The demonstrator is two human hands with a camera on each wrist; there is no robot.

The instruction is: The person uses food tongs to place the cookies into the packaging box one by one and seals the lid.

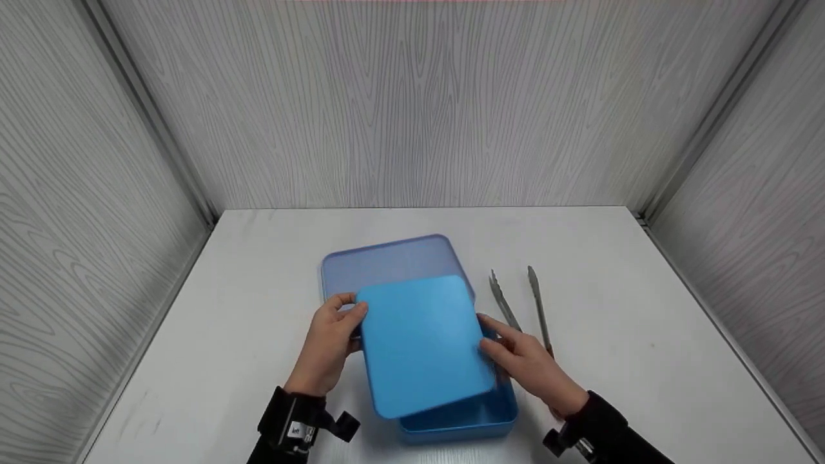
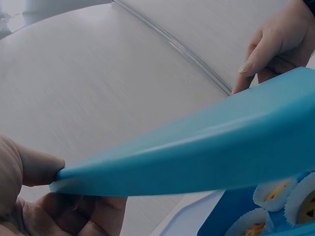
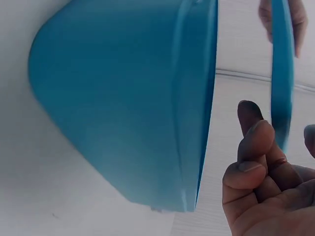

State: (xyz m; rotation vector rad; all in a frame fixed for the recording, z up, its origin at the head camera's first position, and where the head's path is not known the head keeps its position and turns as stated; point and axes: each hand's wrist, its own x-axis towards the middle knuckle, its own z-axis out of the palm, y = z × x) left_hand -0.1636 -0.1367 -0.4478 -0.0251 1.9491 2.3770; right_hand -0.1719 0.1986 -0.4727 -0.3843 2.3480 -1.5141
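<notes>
A flat light-blue lid [image 1: 425, 341] is held tilted above a deeper blue box [image 1: 461, 433], covering most of its opening. My left hand [image 1: 327, 345] pinches the lid's upper left corner, thumb on top and fingers below. My right hand [image 1: 525, 361] is at the lid's right edge and beside the box. In the right wrist view, the lid edge lies between its thumb and bent fingers, with a gap showing at the thumb. Pastries [image 2: 278, 191] in white paper cups sit inside the box in the left wrist view; the lid hides the others.
Behind the lid lies a translucent violet-blue rectangular tray or cover [image 1: 387, 261]. Metal tongs [image 1: 540, 306] rest right of the box, partly hidden by my right hand. Wood-grain panels [image 1: 412, 116] enclose the white table [image 1: 258, 258] at the back and sides.
</notes>
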